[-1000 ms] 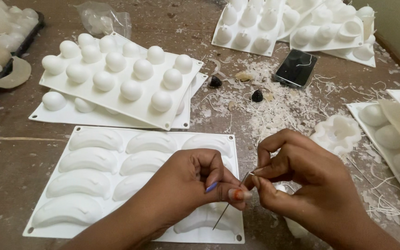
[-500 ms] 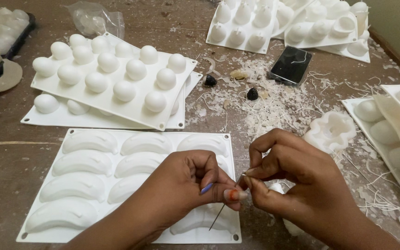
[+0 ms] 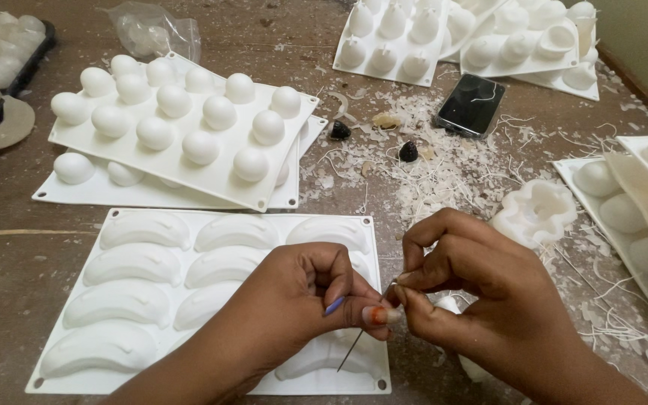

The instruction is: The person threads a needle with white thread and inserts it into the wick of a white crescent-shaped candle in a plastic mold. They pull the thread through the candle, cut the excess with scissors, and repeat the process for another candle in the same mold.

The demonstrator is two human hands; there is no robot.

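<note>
Bare forearms, left hand (image 3: 305, 300) nails painted blue, orange

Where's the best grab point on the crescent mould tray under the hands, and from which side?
Likely the far-left corner rim of the crescent mould tray, coming from the left. The tray lies flat with a thin bare border there, while the left hand and right hand, pinching a thin needle, cover its near-right part. The round-dome tray crowds the far edge, so a flat pinch of the rim suits.
</note>
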